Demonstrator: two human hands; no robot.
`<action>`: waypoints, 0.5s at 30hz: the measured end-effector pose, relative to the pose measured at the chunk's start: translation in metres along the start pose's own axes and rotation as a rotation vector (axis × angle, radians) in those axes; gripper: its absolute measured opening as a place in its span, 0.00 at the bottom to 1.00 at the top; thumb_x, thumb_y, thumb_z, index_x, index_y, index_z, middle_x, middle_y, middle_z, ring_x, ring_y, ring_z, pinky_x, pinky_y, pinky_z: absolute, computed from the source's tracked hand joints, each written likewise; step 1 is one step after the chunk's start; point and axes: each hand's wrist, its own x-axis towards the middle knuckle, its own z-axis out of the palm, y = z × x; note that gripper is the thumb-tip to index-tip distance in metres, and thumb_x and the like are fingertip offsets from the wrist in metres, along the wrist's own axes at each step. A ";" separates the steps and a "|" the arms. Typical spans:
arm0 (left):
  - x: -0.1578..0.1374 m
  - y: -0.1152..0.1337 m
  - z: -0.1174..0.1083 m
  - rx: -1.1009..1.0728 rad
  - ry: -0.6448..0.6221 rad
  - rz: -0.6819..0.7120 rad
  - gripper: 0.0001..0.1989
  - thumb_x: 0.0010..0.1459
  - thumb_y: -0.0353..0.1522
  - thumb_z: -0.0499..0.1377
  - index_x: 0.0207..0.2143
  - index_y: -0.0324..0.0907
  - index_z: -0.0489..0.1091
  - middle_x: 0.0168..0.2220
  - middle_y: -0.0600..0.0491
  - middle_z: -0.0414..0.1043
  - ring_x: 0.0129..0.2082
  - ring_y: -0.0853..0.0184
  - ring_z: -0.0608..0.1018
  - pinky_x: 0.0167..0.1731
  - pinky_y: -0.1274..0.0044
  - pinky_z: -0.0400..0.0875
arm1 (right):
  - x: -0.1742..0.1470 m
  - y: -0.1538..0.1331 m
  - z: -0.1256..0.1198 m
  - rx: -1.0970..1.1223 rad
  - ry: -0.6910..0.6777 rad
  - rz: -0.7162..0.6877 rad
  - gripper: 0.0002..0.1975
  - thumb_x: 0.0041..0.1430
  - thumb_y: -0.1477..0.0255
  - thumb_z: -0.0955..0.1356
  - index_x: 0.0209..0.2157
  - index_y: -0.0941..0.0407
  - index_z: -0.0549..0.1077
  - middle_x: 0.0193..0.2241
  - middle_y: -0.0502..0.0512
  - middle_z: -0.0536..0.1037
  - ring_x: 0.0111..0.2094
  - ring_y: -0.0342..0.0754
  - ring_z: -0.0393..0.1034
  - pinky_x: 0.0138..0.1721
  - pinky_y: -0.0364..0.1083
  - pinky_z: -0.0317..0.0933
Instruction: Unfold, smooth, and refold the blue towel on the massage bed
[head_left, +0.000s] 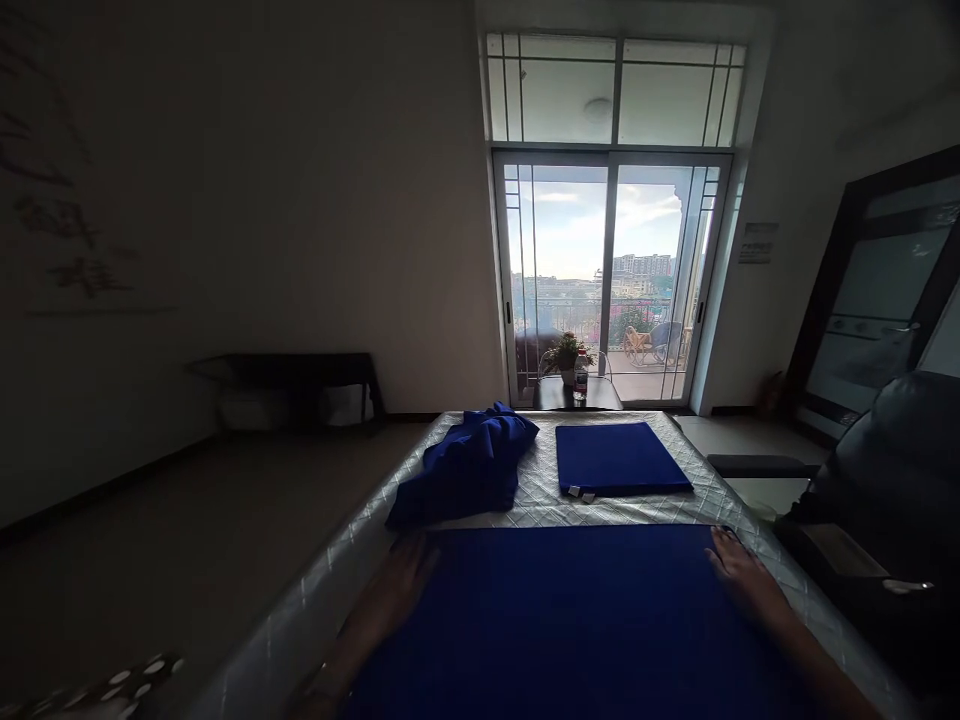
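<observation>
A large blue cloth (570, 620) is spread flat over the near part of a table with a pale quilted cover (540, 510). My left hand (405, 575) rests at the cloth's far left corner, its fingers stretched out, though shadow blurs their detail. At the far right corner, my right hand (739, 570) lies flat with fingers extended along the edge. Beyond the spread cloth sits a neatly folded blue cloth (622, 458) with small white labels at its near edge. A crumpled blue cloth (476, 462) is heaped on the left, close to my left hand.
A small dark table (559, 393) stands past the far end, with a bottle (580, 375) and a potted plant (566, 355). To the right is a black chair (892, 500). A low dark bench (300, 375) is by the left wall; glass sliding doors (611, 280) are ahead.
</observation>
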 end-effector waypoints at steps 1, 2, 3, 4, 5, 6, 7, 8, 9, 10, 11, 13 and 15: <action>-0.001 -0.004 0.002 0.009 -0.032 0.020 0.27 0.68 0.38 0.43 0.56 0.43 0.76 0.63 0.47 0.72 0.66 0.55 0.68 0.66 0.63 0.60 | 0.001 0.003 0.002 0.004 -0.002 0.022 0.35 0.67 0.63 0.49 0.70 0.62 0.57 0.73 0.60 0.52 0.73 0.51 0.41 0.71 0.54 0.40; -0.001 -0.006 0.002 0.014 -0.081 0.025 0.27 0.67 0.37 0.43 0.57 0.42 0.75 0.64 0.47 0.70 0.67 0.54 0.67 0.67 0.62 0.60 | 0.002 0.005 0.003 0.010 -0.005 0.036 0.36 0.67 0.61 0.48 0.71 0.63 0.54 0.73 0.60 0.50 0.73 0.51 0.40 0.72 0.54 0.39; -0.001 -0.006 0.000 0.012 -0.124 0.017 0.27 0.68 0.37 0.42 0.59 0.41 0.73 0.65 0.46 0.68 0.68 0.54 0.65 0.67 0.61 0.59 | 0.003 0.005 0.005 0.014 -0.009 0.047 0.37 0.68 0.60 0.47 0.72 0.64 0.52 0.73 0.60 0.49 0.74 0.50 0.40 0.72 0.53 0.38; 0.000 -0.005 -0.003 0.003 -0.138 -0.007 0.28 0.68 0.38 0.42 0.61 0.40 0.71 0.67 0.45 0.67 0.69 0.53 0.64 0.67 0.60 0.59 | 0.003 0.004 0.006 0.016 -0.014 0.051 0.38 0.68 0.59 0.47 0.72 0.65 0.50 0.74 0.59 0.48 0.74 0.50 0.39 0.72 0.53 0.37; 0.000 -0.003 -0.007 -0.010 -0.143 -0.041 0.29 0.69 0.38 0.41 0.63 0.39 0.69 0.68 0.44 0.65 0.69 0.53 0.63 0.67 0.60 0.59 | 0.004 0.004 0.007 0.017 -0.017 0.050 0.38 0.68 0.58 0.46 0.72 0.64 0.49 0.74 0.58 0.48 0.74 0.49 0.38 0.72 0.53 0.37; 0.000 -0.001 -0.011 -0.021 -0.150 -0.078 0.30 0.70 0.39 0.41 0.65 0.37 0.66 0.69 0.43 0.63 0.70 0.53 0.63 0.67 0.60 0.60 | 0.004 0.004 0.008 0.017 -0.017 0.048 0.38 0.67 0.58 0.46 0.72 0.64 0.48 0.74 0.57 0.47 0.74 0.49 0.38 0.72 0.53 0.37; 0.000 0.001 -0.016 -0.028 -0.160 -0.116 0.31 0.70 0.40 0.40 0.66 0.34 0.63 0.69 0.41 0.61 0.70 0.53 0.62 0.66 0.60 0.60 | 0.004 0.004 0.009 0.017 -0.015 0.048 0.38 0.67 0.58 0.46 0.72 0.64 0.48 0.74 0.57 0.47 0.74 0.49 0.38 0.72 0.53 0.37; 0.000 0.002 -0.020 -0.029 -0.173 -0.150 0.32 0.70 0.41 0.39 0.67 0.32 0.61 0.70 0.40 0.59 0.70 0.53 0.61 0.66 0.60 0.60 | 0.004 0.005 0.009 0.017 -0.010 0.049 0.38 0.67 0.58 0.45 0.72 0.64 0.48 0.74 0.57 0.48 0.74 0.49 0.38 0.72 0.53 0.37; 0.000 0.002 -0.023 -0.022 -0.186 -0.178 0.33 0.70 0.41 0.38 0.68 0.30 0.59 0.70 0.39 0.57 0.70 0.53 0.60 0.67 0.60 0.59 | 0.005 0.005 0.010 0.018 -0.002 0.051 0.39 0.67 0.58 0.45 0.72 0.64 0.49 0.74 0.57 0.48 0.74 0.49 0.39 0.72 0.53 0.38; -0.001 0.003 -0.025 -0.012 -0.197 -0.195 0.34 0.70 0.41 0.38 0.68 0.29 0.58 0.71 0.40 0.57 0.71 0.53 0.60 0.67 0.60 0.58 | 0.005 0.006 0.011 0.021 0.005 0.053 0.39 0.67 0.58 0.45 0.72 0.64 0.49 0.74 0.57 0.49 0.74 0.49 0.39 0.72 0.53 0.39; -0.001 0.003 -0.026 -0.002 -0.203 -0.195 0.33 0.70 0.41 0.37 0.68 0.30 0.59 0.71 0.41 0.57 0.71 0.53 0.59 0.67 0.61 0.58 | 0.005 0.006 0.011 0.022 0.012 0.058 0.39 0.67 0.57 0.46 0.72 0.64 0.50 0.74 0.57 0.49 0.74 0.50 0.40 0.72 0.53 0.39; -0.001 0.002 -0.026 0.015 -0.198 -0.158 0.31 0.70 0.39 0.38 0.67 0.34 0.62 0.70 0.44 0.59 0.71 0.54 0.58 0.68 0.62 0.57 | 0.006 0.007 0.013 0.018 0.026 0.061 0.39 0.66 0.57 0.46 0.72 0.64 0.52 0.73 0.58 0.51 0.73 0.50 0.41 0.72 0.53 0.40; -0.001 0.003 -0.024 0.026 -0.175 -0.126 0.30 0.69 0.38 0.40 0.66 0.37 0.65 0.69 0.46 0.62 0.71 0.53 0.59 0.68 0.62 0.57 | 0.006 0.006 0.014 0.016 0.038 0.063 0.39 0.66 0.58 0.47 0.71 0.64 0.54 0.73 0.59 0.53 0.73 0.51 0.42 0.72 0.52 0.40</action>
